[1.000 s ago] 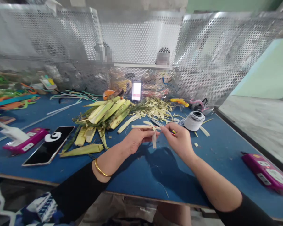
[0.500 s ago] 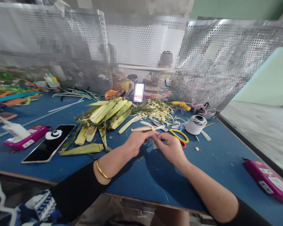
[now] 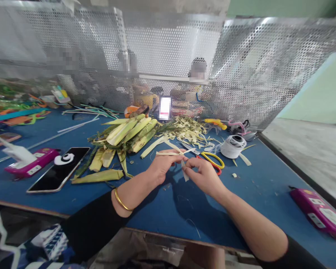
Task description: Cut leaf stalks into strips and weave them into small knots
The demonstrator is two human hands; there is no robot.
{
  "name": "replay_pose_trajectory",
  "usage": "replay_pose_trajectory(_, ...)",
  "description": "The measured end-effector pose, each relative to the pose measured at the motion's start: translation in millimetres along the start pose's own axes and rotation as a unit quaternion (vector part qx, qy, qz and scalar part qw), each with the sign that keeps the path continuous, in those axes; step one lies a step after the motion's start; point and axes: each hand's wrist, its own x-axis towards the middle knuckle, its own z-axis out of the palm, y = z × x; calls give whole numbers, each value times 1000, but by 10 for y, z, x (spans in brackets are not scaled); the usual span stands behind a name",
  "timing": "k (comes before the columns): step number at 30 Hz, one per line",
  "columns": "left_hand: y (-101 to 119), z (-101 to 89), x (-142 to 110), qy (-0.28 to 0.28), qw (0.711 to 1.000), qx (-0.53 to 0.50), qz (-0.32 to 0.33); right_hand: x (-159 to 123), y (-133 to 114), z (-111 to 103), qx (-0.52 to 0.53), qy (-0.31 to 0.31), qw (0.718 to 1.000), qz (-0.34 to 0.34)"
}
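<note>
My left hand (image 3: 165, 163) is closed on a small cross of pale corn husk strips (image 3: 180, 152), pinching it near its knotted middle. From the right, my right hand (image 3: 201, 172) pinches the strip end (image 3: 186, 175) that hangs down from the cross. Both hands are just above the blue table, fingertips close together. Scissors (image 3: 215, 160) with yellow and red handles lie just beyond my right hand. A spool of white thread (image 3: 233, 146) stands to their right. Left of my hands is a heap of corn husks (image 3: 128, 134).
Husk scraps (image 3: 189, 130) are piled at the back, before a perforated metal screen (image 3: 170, 48). On the left lie a black phone (image 3: 58, 170) and a purple power strip (image 3: 35, 161). Another purple power strip (image 3: 319, 211) sits at the right edge. People are blurred behind the screen.
My right hand has shifted slightly down and away from my left fingers, along the hanging strip, and more of the strip shows. My left hand stays nearly still.
</note>
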Motion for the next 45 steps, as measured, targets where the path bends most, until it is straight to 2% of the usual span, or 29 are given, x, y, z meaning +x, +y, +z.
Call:
replay_pose_trajectory(6,36,-27,4,-11,999,27,-31,-23,-40,3,-21,-15,1000,-6)
replay_pose_trajectory(8,53,-46,13,-18,998,28,-44,-22,-46,-29,-62,14,998,-28)
replay_pose_trajectory(12,76,-62,22,-51,997,1,-50,18,14,-128,-168,153,971,-79)
replay_pose_trajectory(13,80,-60,22,-63,996,-8,-57,34,41,-148,-188,169,964,-81)
replay_pose_trajectory(16,95,-53,12,-82,992,-31,-93,76,113,-169,-204,134,967,-75)
replay_pose_trajectory(19,112,-48,-5,-76,988,-37,-129,93,133,-154,-126,76,988,-39)
replay_pose_trajectory(22,112,-42,-23,-63,990,-12,-126,97,126,-138,-8,55,998,40)
replay_pose_trajectory(26,65,-18,-45,-77,990,24,-115,113,126,-101,122,56,984,121)
replay_pose_trajectory(29,21,3,-59,-97,987,53,-119,123,115,-56,251,40,956,144)
replay_pose_trajectory(31,2,15,-65,-107,986,64,-115,123,109,-28,301,50,940,154)
replay_pose_trajectory(33,-4,24,-68,-114,985,69,-108,119,114,-5,313,73,934,154)
replay_pose_trajectory(37,21,36,-72,-136,984,88,-73,108,168,31,281,137,939,142)
replay_pose_trajectory(39,37,36,-76,-151,982,98,-55,109,198,38,261,148,944,140)
replay_pose_trajectory(42,49,26,-74,-148,981,105,-66,129,222,7,221,120,959,130)
replay_pose_trajectory(45,49,4,-54,-102,987,85,-92,150,199,-81,165,62,978,110)
